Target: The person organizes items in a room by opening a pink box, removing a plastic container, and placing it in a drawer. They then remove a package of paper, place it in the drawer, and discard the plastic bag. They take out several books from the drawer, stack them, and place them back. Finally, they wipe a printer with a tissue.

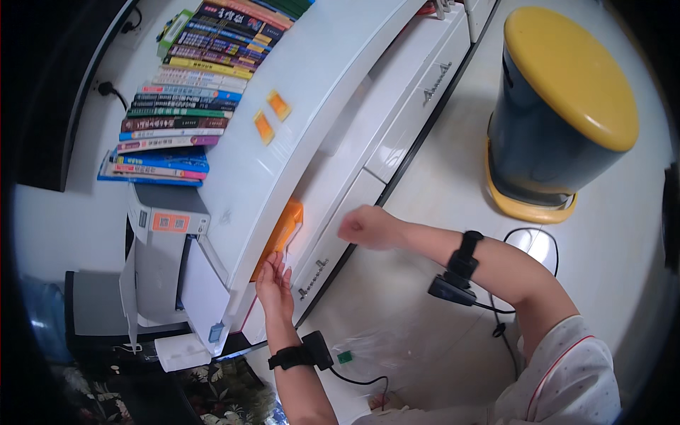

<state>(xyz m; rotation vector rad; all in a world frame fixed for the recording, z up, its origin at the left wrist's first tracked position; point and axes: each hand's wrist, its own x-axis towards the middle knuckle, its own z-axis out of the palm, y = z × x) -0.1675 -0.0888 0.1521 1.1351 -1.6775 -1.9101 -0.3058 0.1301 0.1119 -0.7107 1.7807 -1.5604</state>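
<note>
An orange soft pack (pixel 284 226), seemingly plastic-wrapped, lies in the low open shelf (pixel 340 175) under the white cabinet top. My left hand (pixel 275 289) is at the near end of that pack, palm partly turned up, fingers extended and thumb apart. Its fingertips overlap the pack in view; I cannot tell if they press on it. My right hand (pixel 371 228) hovers in front of the white drawer fronts, slightly blurred, with its fingers curled into a fist. Nothing shows in it. Two small orange packets (pixel 271 117) lie on the glossy cabinet top (pixel 255 175).
A row of books (pixel 186 101) lines the wall side of the cabinet top, beside a printer (pixel 170 255) with paper. A blue-grey pedal bin (pixel 552 127) with a yellow lid stands on the floor at right. Clear plastic film (pixel 382 345) lies below. Drawer handles (pixel 313 279) stick out. Cables hang from both wrist straps.
</note>
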